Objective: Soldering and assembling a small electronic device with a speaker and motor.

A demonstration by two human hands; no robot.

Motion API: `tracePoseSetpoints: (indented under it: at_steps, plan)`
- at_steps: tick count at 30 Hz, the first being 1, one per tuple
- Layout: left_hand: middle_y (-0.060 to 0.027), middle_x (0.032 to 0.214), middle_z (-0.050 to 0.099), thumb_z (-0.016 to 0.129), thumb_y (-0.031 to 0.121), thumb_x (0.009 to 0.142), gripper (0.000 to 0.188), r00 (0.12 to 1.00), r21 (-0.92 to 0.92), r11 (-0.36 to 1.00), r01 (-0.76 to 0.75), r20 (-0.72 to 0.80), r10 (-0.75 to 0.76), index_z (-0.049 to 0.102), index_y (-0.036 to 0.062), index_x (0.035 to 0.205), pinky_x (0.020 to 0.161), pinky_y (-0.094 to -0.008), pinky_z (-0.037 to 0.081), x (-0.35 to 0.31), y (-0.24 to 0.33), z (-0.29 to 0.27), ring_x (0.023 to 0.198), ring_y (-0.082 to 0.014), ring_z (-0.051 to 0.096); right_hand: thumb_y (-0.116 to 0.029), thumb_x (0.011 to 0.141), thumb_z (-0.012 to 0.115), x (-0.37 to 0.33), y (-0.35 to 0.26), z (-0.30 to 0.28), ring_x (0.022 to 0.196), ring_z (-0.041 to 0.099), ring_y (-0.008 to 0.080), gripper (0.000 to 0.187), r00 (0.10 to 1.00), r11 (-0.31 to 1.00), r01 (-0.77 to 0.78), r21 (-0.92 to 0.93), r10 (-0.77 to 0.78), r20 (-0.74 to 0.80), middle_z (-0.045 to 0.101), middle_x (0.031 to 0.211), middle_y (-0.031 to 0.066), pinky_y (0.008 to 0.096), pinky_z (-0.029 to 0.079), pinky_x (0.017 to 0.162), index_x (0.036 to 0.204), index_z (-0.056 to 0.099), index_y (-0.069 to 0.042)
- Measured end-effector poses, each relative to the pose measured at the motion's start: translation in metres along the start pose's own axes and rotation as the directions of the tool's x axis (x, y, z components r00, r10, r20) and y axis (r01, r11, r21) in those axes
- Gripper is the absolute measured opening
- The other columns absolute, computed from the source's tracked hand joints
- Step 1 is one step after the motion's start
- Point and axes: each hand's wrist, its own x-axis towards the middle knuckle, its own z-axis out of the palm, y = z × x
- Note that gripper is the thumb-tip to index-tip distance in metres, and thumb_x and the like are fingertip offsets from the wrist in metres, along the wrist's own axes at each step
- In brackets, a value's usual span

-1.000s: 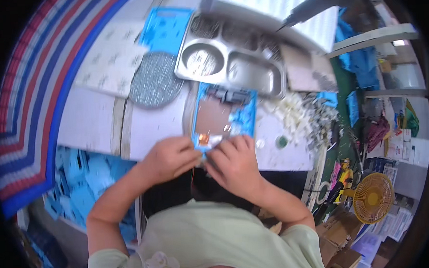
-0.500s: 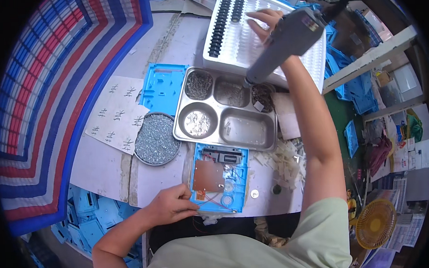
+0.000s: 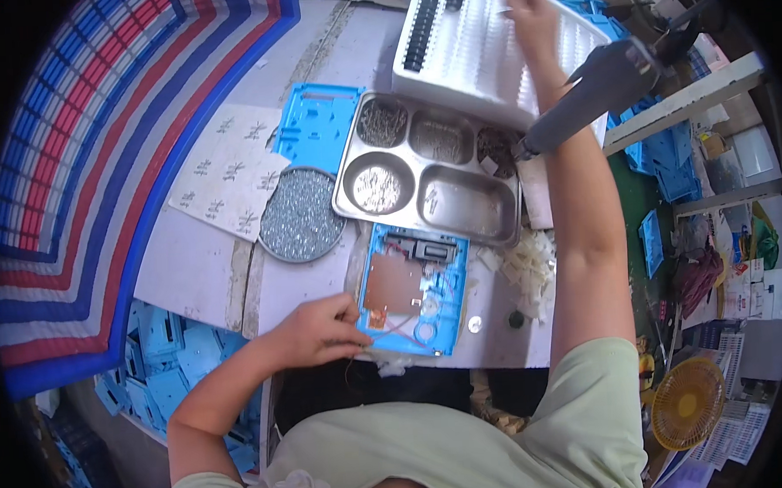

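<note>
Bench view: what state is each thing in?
Blue casing, open, insides exposed
White tray, partly filled
Steel tray, partly filled
Grey dish, filled with silvery bits
Grey tool, tilted, tip down
Yellow fan, can't tell if running
Left hand, curled at casing corner
Right hand, over white tray

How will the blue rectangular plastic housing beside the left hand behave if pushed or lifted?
The blue rectangular plastic housing is probably stiff, given its moulded rim. Lying flat and shallow, it should slide rather than roll. The brown flat panel inside might shift if tilted; its fixing isn't visible.
</note>
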Motion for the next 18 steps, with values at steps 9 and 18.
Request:
tracePoseSetpoints:
  at_steps: [9,18]
  plan:
    - [-0.0055,0.086,0.049,0.085,0.004,0.074,0.026,0.988,0.020,0.998,0.060,-0.144,-0.057,0.078,0.0094,0.099,0.065,-0.0327,0.045,-0.017,0.020,0.019,0.076,-0.0212,0.053,-0.003,0.097,0.066,-0.306,-0.235,-0.109,0.085,0.062,0.0129,0.006,0.930,0.916,-0.362,-0.172,0.343,-0.128,0.066,0.096,0.0054,0.0308,0.051,0.080,0.102,0.067,0.000]
    - [-0.0071,0.090,0.055,0.083,0.003,0.074,0.025,0.992,0.172,0.985,0.032,-0.128,-0.010,0.076,0.0082,0.098,0.064,-0.0348,0.050,-0.014,0.031,0.014,0.076,-0.0231,0.059,-0.002,0.079,0.074,-0.400,-0.262,-0.020,0.092,0.059,0.0317,0.017,0.812,0.953,0.024,-0.301,0.158,0.562,0.069,0.094,0.0070,0.0388,0.050,0.079,0.095,0.070,-0.008]
